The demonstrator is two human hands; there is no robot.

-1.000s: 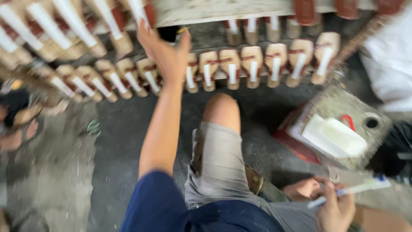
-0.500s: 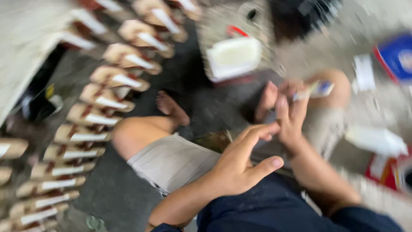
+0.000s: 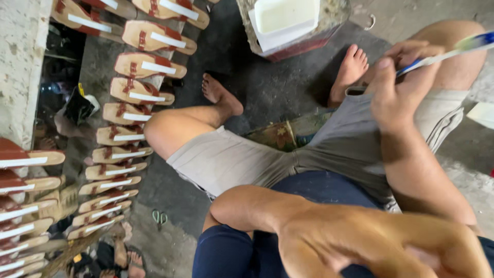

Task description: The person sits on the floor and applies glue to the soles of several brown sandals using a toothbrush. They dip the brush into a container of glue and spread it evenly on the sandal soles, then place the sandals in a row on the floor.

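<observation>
Gripping a thin blue-and-white brush [image 3: 442, 51], the right hand [image 3: 399, 85] is seen raised over the right thigh, its fingers pinched around the handle. The left hand [image 3: 381, 247] is held close under the camera at the bottom edge; whether it is spread or curled cannot be told. A white tub [image 3: 285, 18] is set on a block ahead, and sandal soles [image 3: 139, 92] are lined up on the floor at the left.
</observation>
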